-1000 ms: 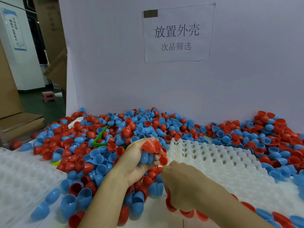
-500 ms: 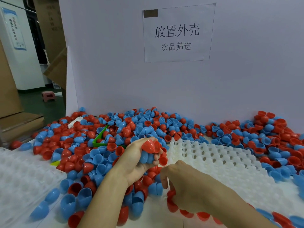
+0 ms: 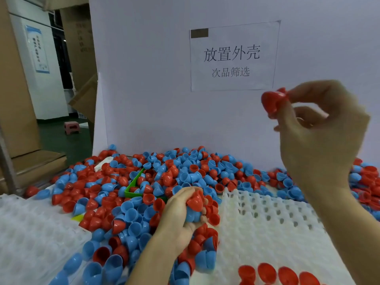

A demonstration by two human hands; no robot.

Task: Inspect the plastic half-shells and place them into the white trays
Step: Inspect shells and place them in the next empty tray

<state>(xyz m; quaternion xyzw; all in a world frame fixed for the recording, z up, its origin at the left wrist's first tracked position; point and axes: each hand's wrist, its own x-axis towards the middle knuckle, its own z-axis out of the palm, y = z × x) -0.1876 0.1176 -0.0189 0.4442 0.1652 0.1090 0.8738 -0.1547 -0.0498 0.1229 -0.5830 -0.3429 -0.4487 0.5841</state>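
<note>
A heap of red and blue plastic half-shells (image 3: 164, 182) covers the table. My left hand (image 3: 181, 219) rests low in the heap and grips a bunch of red and blue half-shells (image 3: 194, 206). My right hand (image 3: 320, 136) is raised high in front of the white board and pinches one red half-shell (image 3: 272, 104) between thumb and fingertips. A white tray (image 3: 267, 229) with rows of round pockets lies under the right arm. Several red half-shells (image 3: 267, 274) sit in its nearest row.
A second white tray (image 3: 26, 229) lies at the left. A green bin (image 3: 134, 187) is half buried in the heap. A white board with a paper sign (image 3: 234, 56) stands behind. Cardboard boxes (image 3: 16, 99) and a pink stool (image 3: 71, 126) stand at the left.
My right hand has risen from the tray's near row to high in front of the board, now pinching a red half-shell. My left hand has stayed in the heap with its bunch.
</note>
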